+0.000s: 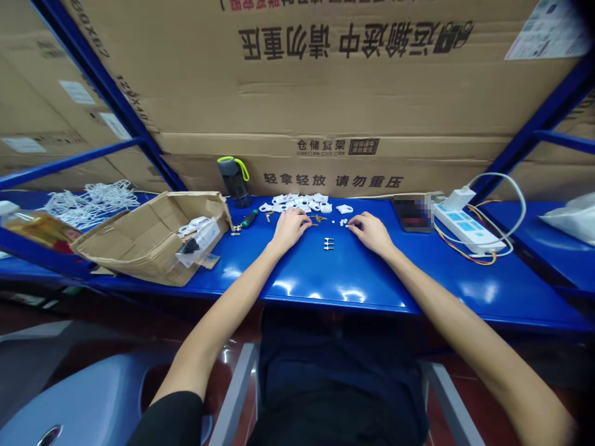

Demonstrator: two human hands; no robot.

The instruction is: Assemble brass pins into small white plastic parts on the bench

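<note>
My left hand (pixel 290 228) rests on the blue tabletop with curled fingers, thumb and forefinger closed at one end of a thin brass screw. More brass screws (pixel 320 218) lie just beyond its fingertips. Across from it, my right hand (pixel 372 231) has its thumb and fingers pinched together at a small white piece, beside a little cluster of small white pieces (pixel 343 222). Between the hands and nearer to me, three short metal pins with white rings (pixel 329 244) lie in a column. White plastic ring-shaped parts (pixel 297 202) are heaped behind my left hand.
A cardboard box (pixel 153 244) with white parts and a plastic bag stands left. Near it are a green-black screwdriver (pixel 250 218) and a dark bottle (pixel 234 179). At right lie a dark phone-like object (pixel 413 214) and a power strip (pixel 467 229) with looping cables. Cardboard (pixel 325 105) backs the shelf.
</note>
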